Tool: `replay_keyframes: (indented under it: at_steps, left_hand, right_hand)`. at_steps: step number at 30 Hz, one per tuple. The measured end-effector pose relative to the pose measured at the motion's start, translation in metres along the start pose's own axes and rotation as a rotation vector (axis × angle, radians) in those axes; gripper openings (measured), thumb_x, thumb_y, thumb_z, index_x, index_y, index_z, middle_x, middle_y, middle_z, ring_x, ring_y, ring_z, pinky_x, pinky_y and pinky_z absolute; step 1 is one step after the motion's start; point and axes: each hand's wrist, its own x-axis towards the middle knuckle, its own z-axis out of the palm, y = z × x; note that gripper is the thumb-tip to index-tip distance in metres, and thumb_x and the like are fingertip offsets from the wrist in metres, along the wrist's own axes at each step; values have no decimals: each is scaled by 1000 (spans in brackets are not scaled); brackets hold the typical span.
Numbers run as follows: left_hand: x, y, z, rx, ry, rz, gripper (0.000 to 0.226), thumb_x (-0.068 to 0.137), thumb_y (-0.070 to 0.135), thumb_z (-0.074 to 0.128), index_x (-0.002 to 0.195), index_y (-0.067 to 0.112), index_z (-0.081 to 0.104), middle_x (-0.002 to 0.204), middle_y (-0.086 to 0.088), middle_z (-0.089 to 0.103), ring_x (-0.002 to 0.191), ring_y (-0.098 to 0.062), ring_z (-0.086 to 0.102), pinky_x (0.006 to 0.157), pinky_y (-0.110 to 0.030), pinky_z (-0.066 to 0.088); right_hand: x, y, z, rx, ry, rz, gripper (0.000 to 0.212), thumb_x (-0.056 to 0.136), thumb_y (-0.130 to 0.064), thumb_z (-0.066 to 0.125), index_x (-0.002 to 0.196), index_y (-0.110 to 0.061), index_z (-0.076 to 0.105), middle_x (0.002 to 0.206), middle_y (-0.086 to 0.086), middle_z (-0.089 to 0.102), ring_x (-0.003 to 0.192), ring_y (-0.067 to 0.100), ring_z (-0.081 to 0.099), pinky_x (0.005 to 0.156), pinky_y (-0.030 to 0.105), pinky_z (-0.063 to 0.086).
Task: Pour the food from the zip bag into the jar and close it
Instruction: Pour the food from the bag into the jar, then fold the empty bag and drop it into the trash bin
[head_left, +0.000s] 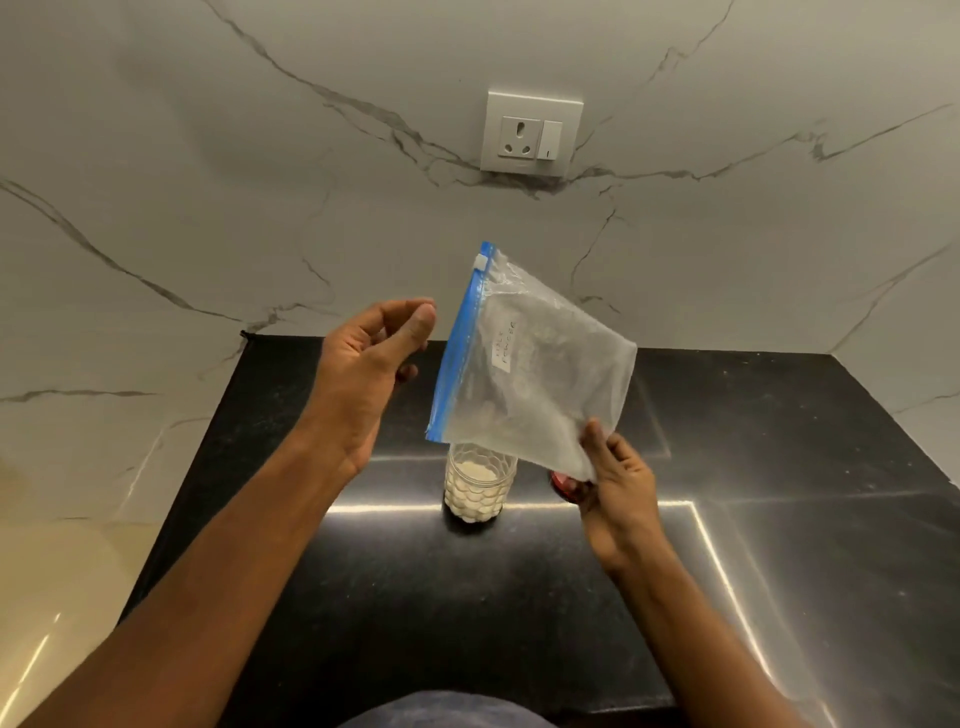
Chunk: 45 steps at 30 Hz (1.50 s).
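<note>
A clear zip bag (530, 374) with a blue zip strip and a white label hangs tilted above the counter, its lower corner over the mouth of the jar. My right hand (618, 493) pinches the bag's bottom corner. The bag looks almost empty, with a thin white dusting inside. Below it stands an open clear glass jar (480, 488), partly filled with white powder. My left hand (374, 358) hovers just left of the zip strip, fingers loosely curled, holding nothing. A red lid (566, 486) lies on the counter right of the jar, partly hidden by my right hand and the bag.
The black polished countertop (519, 597) ends at its left edge near a beige floor. A marble wall (208, 208) rises behind, with a white socket and switch plate (532, 132) above the bag.
</note>
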Motion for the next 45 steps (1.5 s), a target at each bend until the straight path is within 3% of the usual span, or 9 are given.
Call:
replay_keyframes:
  at_steps: [5,10,15,21,24,27,32,40,45]
  left_hand:
    - [-2,16,-8,150,-107,-60,53,78,73,65,107,30,79,108,0,82,100,-19,80,81,-39,65]
    - [0,33,-27,368,26,108,11,93,37,78,98,28,81,88,6,84,81,-12,81,68,-21,64]
    - [-6,58,-52,652,-71,199,8,92,35,79,96,29,81,84,10,82,76,-7,79,71,-21,62]
    - [-16,59,-85,842,-174,108,11,89,40,81,95,31,83,85,3,81,77,-17,77,82,-46,65]
    - [-20,51,-100,888,-192,99,4,86,41,82,86,44,80,86,9,79,79,-13,73,70,-37,61]
    - [-25,50,-114,900,-202,113,13,86,40,82,85,50,75,90,26,74,81,2,71,65,-20,53]
    - [-28,48,-122,962,-275,135,11,86,38,81,87,48,76,86,7,77,83,-16,71,77,-40,63]
    - [-38,37,-119,817,-227,267,31,73,66,69,99,48,74,92,20,77,91,5,71,72,-8,57]
    - [-41,27,-115,891,-240,314,18,84,62,60,93,50,70,88,22,74,93,3,68,78,-20,59]
  right_hand:
    - [-13,16,27,-81,-35,-74,34,90,-36,74,101,-4,67,101,4,80,89,22,78,61,33,62]
    - [-42,42,41,-195,-193,-58,36,96,-34,71,125,-14,63,117,6,77,104,29,76,77,41,65]
    - [-55,53,54,-318,-178,-91,53,90,-29,80,134,-26,52,123,7,73,106,22,76,81,38,65]
    - [-46,34,86,-494,-126,-458,70,87,-27,84,142,-37,42,141,-7,56,127,9,61,101,32,56]
    - [-40,16,107,-663,-44,-658,79,85,-33,85,148,-28,39,151,-7,45,140,7,44,113,29,36]
    - [-41,3,127,-728,-163,-771,62,87,-43,78,141,-28,51,142,-8,56,135,7,52,109,28,43]
    - [-48,5,161,-640,-603,-631,19,100,-21,68,118,-23,70,111,-10,74,105,15,73,89,39,62]
    - [-57,24,168,-556,-594,-585,13,95,-11,73,106,-11,79,100,3,80,95,23,77,83,35,63]
    - [-63,26,164,-548,-585,-523,14,91,-17,76,102,-11,80,97,7,81,92,24,78,83,38,64]
